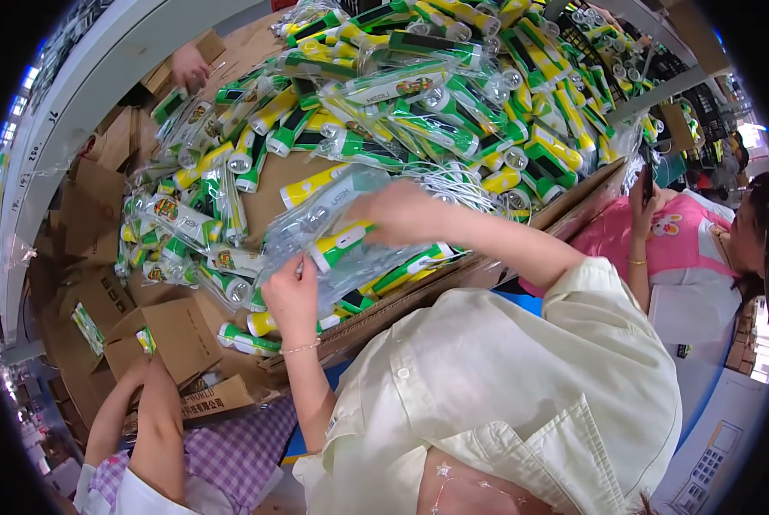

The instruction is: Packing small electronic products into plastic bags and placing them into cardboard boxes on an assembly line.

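Over the cardboard tray, both hands are working one clear bag with a green-yellow-white torch inside. Left hand is pinching the bag's near-left edge, fingers closed on the film. Right hand is gripping the bag's far-right end, fingers curled; whether they're fully closed is hidden. Torch is lying between the hands, long axis running left hand to right hand, slightly tilted up-right. Right hand is nearer its white end. Pile of bagged torches is sitting just beyond the bag.
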A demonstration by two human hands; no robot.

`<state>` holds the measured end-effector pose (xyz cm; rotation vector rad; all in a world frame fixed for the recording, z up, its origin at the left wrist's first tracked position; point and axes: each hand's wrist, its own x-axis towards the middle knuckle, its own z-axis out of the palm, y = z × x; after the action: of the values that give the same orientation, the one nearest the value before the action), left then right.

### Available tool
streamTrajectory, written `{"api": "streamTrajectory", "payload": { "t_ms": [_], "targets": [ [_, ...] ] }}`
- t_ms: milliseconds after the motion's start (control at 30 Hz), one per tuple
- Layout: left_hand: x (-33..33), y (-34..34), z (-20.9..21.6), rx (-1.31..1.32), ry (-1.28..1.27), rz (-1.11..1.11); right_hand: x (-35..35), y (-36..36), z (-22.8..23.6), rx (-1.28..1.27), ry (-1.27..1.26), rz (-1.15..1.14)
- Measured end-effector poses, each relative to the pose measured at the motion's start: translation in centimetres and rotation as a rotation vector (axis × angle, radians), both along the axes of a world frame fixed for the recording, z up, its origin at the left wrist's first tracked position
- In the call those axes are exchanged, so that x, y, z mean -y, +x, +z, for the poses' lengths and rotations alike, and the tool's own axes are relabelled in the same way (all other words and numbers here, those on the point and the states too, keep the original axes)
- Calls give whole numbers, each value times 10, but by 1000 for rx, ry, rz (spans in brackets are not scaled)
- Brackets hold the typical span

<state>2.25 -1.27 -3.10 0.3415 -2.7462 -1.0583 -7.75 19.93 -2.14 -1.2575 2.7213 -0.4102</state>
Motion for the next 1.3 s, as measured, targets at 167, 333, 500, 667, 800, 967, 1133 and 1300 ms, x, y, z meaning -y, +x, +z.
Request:
{"api": "streamTrajectory", "payload": {
  "t_ms": [167, 333, 500, 667, 800, 967, 1133, 1300],
  "targets": [
    [7, 3, -7, 10, 49, 27, -87, -57, -17, -69, 320, -491],
    [8, -1, -6, 23, 71, 21, -107, -52, -37, -99, 281, -508],
    [7, -4, -4, 43, 101, 41, -104, -48, 2, 11, -117, -488],
    [9, 0, -6, 36, 48, 55, -53, -22, 113, 274, -617, -406],
    [7, -4, -4, 38, 45, 34, -30, -10, 138, 228, -1128, -179],
    [7, -4, 3, 133, 85, 35, 8, -23, 160, 479, -1489, 157],
    [8, -2, -5, 130, 214, 77, 53, 14, 68, 1008, -1350, 296],
    [12, 1, -6, 70, 232, 70, 27, -14, -17, 40, -510, 458]
  ]
}}
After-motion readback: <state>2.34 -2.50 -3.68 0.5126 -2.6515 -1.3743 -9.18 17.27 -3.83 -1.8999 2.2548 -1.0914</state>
